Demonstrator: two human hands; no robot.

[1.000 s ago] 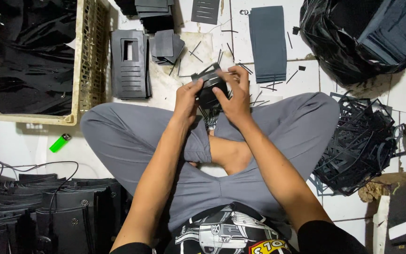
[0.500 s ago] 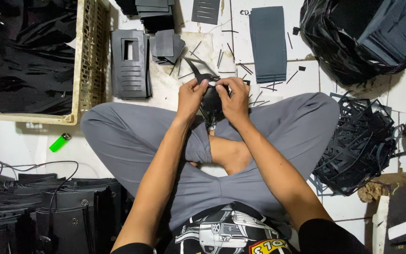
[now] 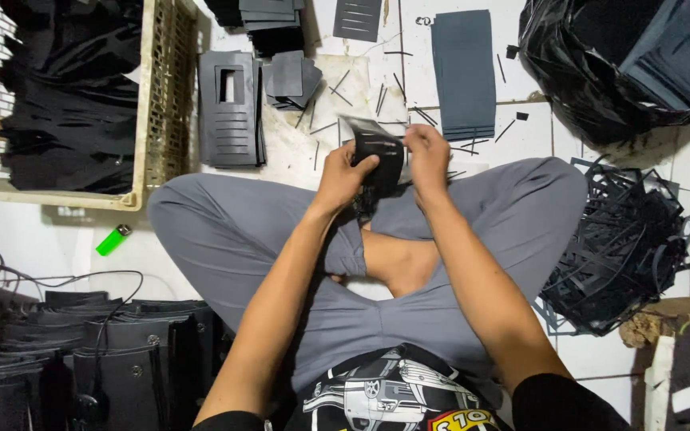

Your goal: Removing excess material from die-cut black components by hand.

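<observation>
Two hands at frame centre | left hand (image 3: 343,172) and right hand (image 3: 429,156) both pinched a black cut piece (image 3: 378,164) above the crossed legs | since a second ago the piece had turned and been raised, a flap now fanned at its top | stack of dark panels (image 3: 229,108) lay upper left.

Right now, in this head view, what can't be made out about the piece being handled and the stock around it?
- Black piece: lower part hidden behind left hand and right hand; its full shape is unclear.
- Black bag: contents mostly hidden by its folds, cut off by the top edge.
- Crate: dark contents merge, no single pieces distinguishable.
- Stacked black pieces: cut off at the bottom-left.
</observation>
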